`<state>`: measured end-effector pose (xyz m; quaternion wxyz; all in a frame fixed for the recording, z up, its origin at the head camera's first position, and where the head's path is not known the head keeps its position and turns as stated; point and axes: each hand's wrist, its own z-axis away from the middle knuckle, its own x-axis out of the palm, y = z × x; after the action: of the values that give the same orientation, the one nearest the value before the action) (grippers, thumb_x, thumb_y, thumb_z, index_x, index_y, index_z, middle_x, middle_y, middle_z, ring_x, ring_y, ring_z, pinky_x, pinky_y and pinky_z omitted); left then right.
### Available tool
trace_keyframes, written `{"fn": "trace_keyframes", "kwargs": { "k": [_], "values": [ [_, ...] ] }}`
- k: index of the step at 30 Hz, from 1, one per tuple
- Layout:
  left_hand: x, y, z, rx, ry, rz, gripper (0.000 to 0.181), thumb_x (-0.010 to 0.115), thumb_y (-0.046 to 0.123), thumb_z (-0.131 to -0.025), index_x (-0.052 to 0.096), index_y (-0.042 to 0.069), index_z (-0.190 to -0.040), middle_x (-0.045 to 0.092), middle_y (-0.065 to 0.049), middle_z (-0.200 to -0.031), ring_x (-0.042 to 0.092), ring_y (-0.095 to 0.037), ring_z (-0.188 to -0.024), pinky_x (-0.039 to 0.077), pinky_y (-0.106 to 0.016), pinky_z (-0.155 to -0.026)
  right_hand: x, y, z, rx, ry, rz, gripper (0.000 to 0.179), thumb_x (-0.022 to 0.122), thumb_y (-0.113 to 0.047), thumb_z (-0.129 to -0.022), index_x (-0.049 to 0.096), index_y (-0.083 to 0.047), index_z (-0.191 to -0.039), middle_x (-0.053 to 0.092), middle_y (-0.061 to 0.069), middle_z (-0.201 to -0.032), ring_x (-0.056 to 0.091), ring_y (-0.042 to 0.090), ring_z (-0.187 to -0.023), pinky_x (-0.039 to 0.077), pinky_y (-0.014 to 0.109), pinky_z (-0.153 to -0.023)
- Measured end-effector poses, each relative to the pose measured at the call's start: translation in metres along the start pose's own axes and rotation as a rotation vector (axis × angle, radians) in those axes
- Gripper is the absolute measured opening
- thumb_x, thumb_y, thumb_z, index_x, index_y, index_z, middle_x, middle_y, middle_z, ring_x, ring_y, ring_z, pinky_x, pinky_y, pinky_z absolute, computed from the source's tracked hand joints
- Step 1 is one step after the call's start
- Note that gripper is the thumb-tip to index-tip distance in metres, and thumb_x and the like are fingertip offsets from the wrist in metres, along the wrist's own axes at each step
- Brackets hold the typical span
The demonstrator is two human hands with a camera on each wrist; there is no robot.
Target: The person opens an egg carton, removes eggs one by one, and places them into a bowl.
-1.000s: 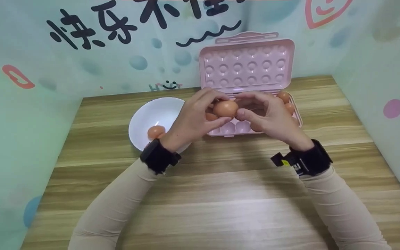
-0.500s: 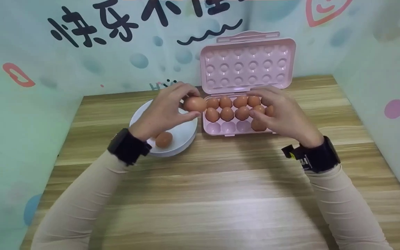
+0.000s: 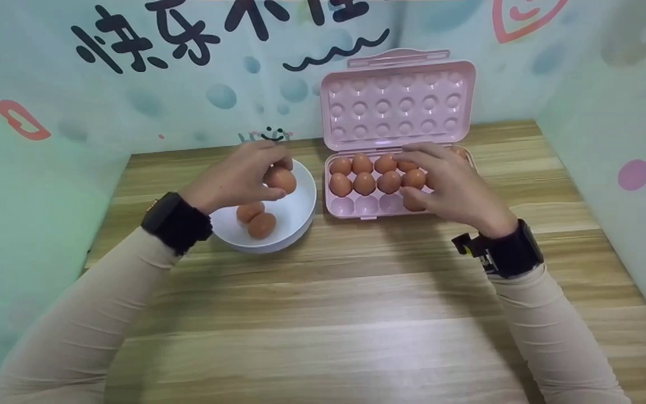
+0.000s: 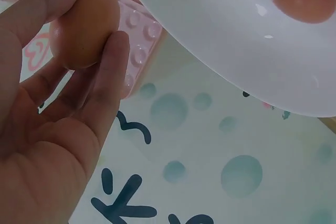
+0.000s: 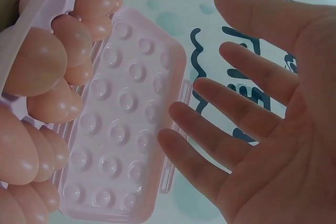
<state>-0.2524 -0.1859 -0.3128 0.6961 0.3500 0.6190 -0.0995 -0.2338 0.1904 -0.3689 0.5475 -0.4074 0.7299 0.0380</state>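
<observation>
My left hand (image 3: 239, 174) pinches a brown egg (image 3: 281, 180) between thumb and fingers, over the white bowl (image 3: 303, 216). Two more brown eggs (image 3: 262, 225) lie together inside that bowl. In the left wrist view the held egg (image 4: 85, 25) shows at the fingertips, beside the bowl's rim. My right hand (image 3: 455, 182) hovers over the right side of the pink egg carton (image 3: 369, 206), fingers spread and nothing in them. Several eggs (image 3: 364, 183) fill the carton's back and middle rows; three front-left hollows hold none. The hand hides part of the carton's right side.
The carton's lid (image 3: 396, 106) stands raised against the printed backdrop (image 3: 177, 106). Bowl and carton sit side by side toward the back of the wooden table (image 3: 356, 314). A second backdrop panel (image 3: 609, 140) borders the table's right side.
The left hand has carried the egg left, from between both hands above the carton to over the bowl. The right hand has let go of that egg and stays near the carton.
</observation>
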Motion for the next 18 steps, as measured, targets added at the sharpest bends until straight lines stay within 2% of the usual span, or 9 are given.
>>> {"fn": "trace_keyframes", "kwargs": {
  "k": [5,11,18],
  "values": [
    [0.002,-0.006,-0.002,-0.028,-0.051,-0.021,0.029,0.081,0.001,-0.085,0.069,0.002,-0.111,0.066,-0.014,-0.111,0.057,-0.03,-0.099,0.052,-0.041,-0.085,0.0,0.0,0.002,0.013,-0.009,0.02,0.053,0.078,-0.013,-0.089,0.068,-0.01,-0.141,0.061,0.018,-0.147,0.052,0.039,-0.141,0.037,0.062,-0.116],
    [0.014,-0.017,-0.004,-0.021,-0.085,-0.082,0.023,0.077,0.002,-0.085,0.07,0.0,-0.107,0.068,-0.017,-0.102,0.058,-0.031,-0.092,0.05,-0.04,-0.08,0.002,0.002,0.002,-0.015,0.001,0.023,0.055,0.077,-0.011,-0.086,0.069,-0.011,-0.14,0.062,0.019,-0.145,0.054,0.038,-0.138,0.039,0.062,-0.113],
    [0.026,-0.026,-0.008,-0.068,-0.163,-0.111,0.026,0.075,0.005,-0.087,0.068,0.001,-0.111,0.064,-0.015,-0.103,0.056,-0.03,-0.095,0.05,-0.041,-0.086,0.003,0.002,0.003,-0.019,-0.008,0.006,0.056,0.078,-0.01,-0.086,0.068,-0.01,-0.141,0.059,0.021,-0.148,0.053,0.04,-0.139,0.041,0.061,-0.114]
  ]
}}
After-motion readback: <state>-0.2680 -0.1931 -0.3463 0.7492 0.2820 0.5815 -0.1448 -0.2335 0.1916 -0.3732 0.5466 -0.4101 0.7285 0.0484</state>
